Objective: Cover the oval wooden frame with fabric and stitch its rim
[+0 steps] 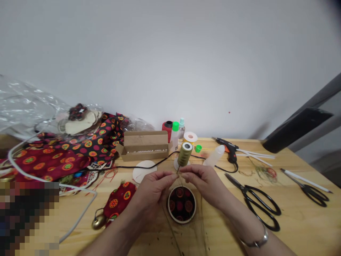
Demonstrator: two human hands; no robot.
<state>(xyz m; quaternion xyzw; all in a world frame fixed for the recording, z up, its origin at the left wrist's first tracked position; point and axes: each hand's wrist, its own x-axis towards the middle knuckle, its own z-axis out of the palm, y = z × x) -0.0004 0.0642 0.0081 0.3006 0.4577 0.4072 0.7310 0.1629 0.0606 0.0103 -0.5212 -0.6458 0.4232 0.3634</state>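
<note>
My left hand [158, 183] and my right hand [201, 181] meet at the middle of the table, fingertips pinched close together on thin olive thread. Strands of the thread [170, 225] trail down toward the table's front edge. Right behind my fingers stands a spool of olive thread [184, 156]. Below my hands lies a round piece [182, 205] with a pale rim and dark patterned fabric inside. Left of my left forearm is a red patterned fabric piece [119, 199] with a brass bell [99, 219] beside it. The exact pinch point is small and partly covered by my fingers.
Large black-handled scissors [255, 199] lie to the right, smaller scissors [309, 190] farther out. A glue gun [226, 147], a white bottle [215, 155] and an open cardboard box [145, 153] stand behind. Patterned cloth [98, 142] heaps at left; a white cable [80, 209] crosses there.
</note>
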